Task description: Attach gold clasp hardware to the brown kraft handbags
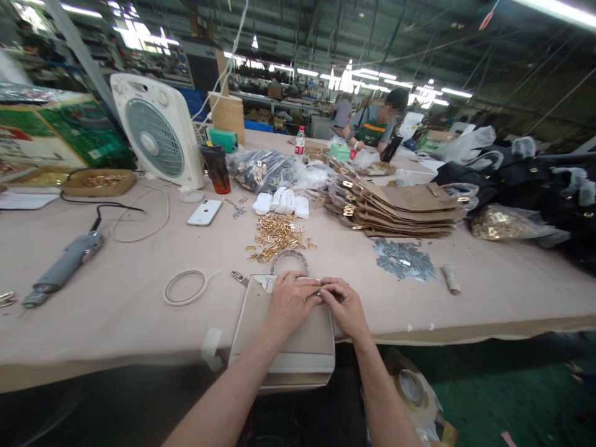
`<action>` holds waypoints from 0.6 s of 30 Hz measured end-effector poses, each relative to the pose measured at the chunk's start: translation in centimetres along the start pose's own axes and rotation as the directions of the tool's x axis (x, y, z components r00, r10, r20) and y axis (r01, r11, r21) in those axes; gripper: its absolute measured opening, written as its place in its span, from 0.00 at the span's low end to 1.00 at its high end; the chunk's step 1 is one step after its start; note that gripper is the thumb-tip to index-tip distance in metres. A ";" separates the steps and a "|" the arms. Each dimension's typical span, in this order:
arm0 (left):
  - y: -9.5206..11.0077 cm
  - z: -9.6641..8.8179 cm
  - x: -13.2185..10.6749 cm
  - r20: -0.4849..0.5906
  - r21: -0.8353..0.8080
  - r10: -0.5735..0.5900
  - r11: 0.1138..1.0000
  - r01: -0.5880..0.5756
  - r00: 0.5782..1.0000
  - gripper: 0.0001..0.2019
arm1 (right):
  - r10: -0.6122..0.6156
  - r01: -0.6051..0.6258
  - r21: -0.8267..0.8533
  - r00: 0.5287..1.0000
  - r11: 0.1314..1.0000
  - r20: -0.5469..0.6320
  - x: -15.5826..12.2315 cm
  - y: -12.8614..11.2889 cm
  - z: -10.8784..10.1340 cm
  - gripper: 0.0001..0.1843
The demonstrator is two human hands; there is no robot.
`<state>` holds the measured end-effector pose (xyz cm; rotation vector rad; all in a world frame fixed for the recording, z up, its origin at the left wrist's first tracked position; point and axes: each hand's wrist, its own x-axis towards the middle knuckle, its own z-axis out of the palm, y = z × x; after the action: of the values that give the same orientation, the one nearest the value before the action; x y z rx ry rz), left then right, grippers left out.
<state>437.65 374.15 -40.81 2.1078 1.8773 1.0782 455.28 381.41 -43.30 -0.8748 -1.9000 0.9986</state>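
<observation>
A beige and white handbag (298, 335) rests at the table's front edge, its lower part overhanging towards me. Its wrapped handle (289, 253) stands beyond the top edge, and a strap with a gold buckle (239, 277) sticks out at the left. My left hand (292, 304) is closed over the bag's top edge, fingers pointing right. Beside it, my right hand (342, 304) is pinched at the upper right edge; whatever lies between its fingertips is too small to make out. The fingertips of both hands nearly meet.
Gold hardware pieces (279, 236) lie behind the bag. To the right are grey metal plates (403, 259) and stacked brown bag panels (400, 208). An electric screwdriver (65, 267), a tape ring (185, 287), a phone (203, 212) and a fan (158, 133) stand left. A co-worker (372, 127) works opposite.
</observation>
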 end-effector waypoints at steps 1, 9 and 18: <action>0.0 0.0 0.0 0.000 -0.002 -0.001 1.000 0.001 1.000 0.11 | -0.007 0.007 -0.008 1.000 1.000 -0.003 0.0 -0.1 0.1 0.07; -0.2 0.0 0.1 -0.011 -0.012 -0.053 0.999 0.053 0.999 0.18 | -0.041 0.042 -0.070 0.999 0.997 0.010 -0.2 -0.7 0.6 0.07; 0.0 -0.1 0.2 -0.020 -0.017 -0.054 0.998 0.054 0.998 0.14 | -0.040 0.039 -0.066 0.999 0.997 -0.010 -0.2 -0.1 0.8 0.07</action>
<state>437.60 374.31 -40.60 2.0325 1.9169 1.1040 454.59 380.95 -43.53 -0.8756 -1.9424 0.9096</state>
